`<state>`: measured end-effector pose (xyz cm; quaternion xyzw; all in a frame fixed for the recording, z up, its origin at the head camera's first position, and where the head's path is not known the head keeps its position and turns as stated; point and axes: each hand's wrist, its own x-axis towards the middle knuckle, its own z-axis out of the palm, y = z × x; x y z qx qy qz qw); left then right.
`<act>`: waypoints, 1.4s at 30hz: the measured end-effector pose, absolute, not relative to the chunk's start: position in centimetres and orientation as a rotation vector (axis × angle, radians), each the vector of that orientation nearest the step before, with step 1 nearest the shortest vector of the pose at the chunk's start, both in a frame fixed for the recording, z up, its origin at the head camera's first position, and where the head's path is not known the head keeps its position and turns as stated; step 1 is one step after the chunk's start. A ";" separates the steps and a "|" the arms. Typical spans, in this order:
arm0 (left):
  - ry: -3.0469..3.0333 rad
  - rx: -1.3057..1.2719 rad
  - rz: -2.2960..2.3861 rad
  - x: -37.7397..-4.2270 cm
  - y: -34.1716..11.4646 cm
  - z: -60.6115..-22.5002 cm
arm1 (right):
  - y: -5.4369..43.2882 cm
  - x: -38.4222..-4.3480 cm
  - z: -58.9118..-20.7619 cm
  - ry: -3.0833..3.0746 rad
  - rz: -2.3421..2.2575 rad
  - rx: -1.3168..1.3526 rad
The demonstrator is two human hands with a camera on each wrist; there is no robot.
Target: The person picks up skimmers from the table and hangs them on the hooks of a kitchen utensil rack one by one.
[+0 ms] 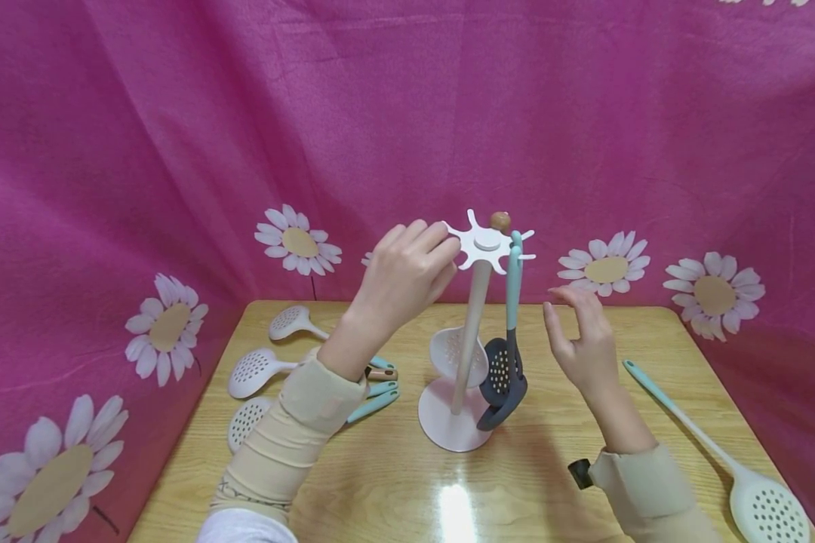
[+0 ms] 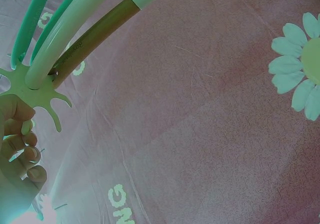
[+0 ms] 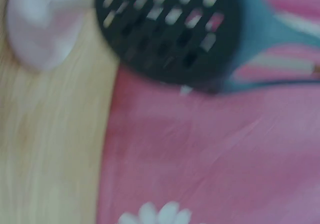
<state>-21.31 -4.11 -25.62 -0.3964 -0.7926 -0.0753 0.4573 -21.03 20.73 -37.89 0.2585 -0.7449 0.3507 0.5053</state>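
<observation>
Rack top (image 1: 487,240) pinched by left hand (image 1: 407,271); right hand (image 1: 587,343) held with fingers (image 1: 574,298) wide.
Base (image 1: 441,430) should be kept flat, off counter (image 1: 333,311) edges.

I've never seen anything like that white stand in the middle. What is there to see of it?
The white stand looks like smooth plastic, perhaps with some metal. A round, flat base carries a slim pole, topped by a star-like ring of hooks. It stands upright on the wooden table. Utensils with dark and white heads hang from it, while the left hand pinches one hook on its left side.
</observation>
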 end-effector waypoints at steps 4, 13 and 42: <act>-1.957 -0.977 -0.184 -21.3 -4.1 -25.6 | 23.1 -22.6 -39.3 -1.860 0.733 0.575; -1.956 -0.982 -0.188 -21.2 -4.1 -25.5 | 28.6 -23.9 -43.1 -2.100 0.607 0.364; -1.991 -0.976 -0.177 -21.2 -4.2 -25.6 | 40.7 -20.4 -52.3 -2.883 0.521 -0.257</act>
